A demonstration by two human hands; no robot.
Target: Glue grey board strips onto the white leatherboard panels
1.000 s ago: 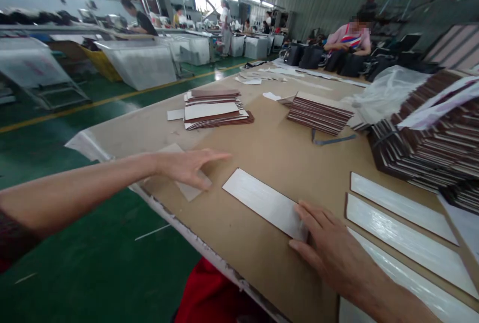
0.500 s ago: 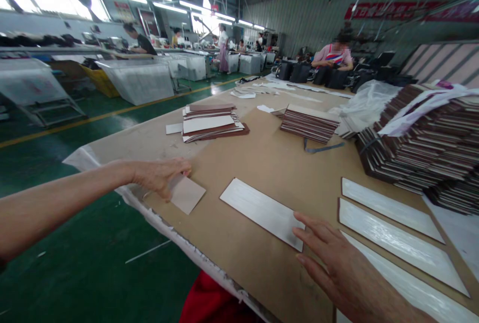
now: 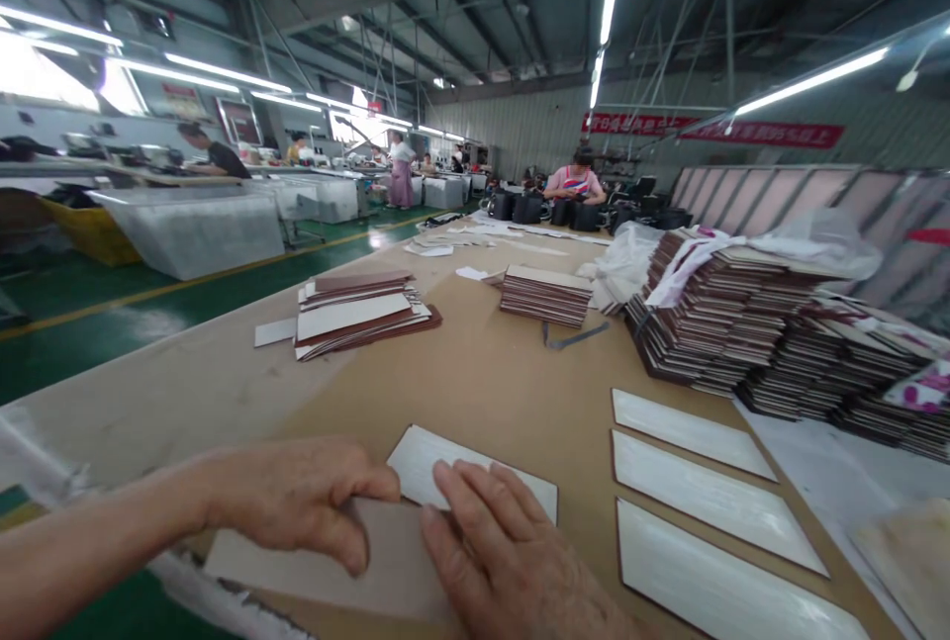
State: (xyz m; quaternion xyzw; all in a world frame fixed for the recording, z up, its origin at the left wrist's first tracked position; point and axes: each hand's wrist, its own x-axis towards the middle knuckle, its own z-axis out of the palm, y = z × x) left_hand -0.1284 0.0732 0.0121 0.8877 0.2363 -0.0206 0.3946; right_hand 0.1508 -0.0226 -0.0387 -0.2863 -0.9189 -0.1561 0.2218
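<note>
A beige rectangular panel [image 3: 401, 561] sits low at the table's near edge. My left hand [image 3: 312, 497] grips it across its far edge, thumb on its upper face and fingers curled at the edge. Just beyond it lies a white-faced strip [image 3: 430, 457] with a thin dark border. My right hand [image 3: 512, 561] reaches over this strip, its fingers stretched out and lying close together on or just above it. The right thumb rests at the beige panel's right end, which that hand partly hides.
To the right lie three shiny white-faced strips [image 3: 712, 492] in a row. Farther back are a stack of brown-and-white strips [image 3: 356, 319], a smaller stack [image 3: 545, 296] with a grey strap [image 3: 575, 336], and tall piles [image 3: 719, 323]. A person [image 3: 575, 185] works at the far end.
My left hand has brought the beige panel rightward and nearer, beside the white strip. My right hand has moved left over the strip. The view has tilted up and turned right.
</note>
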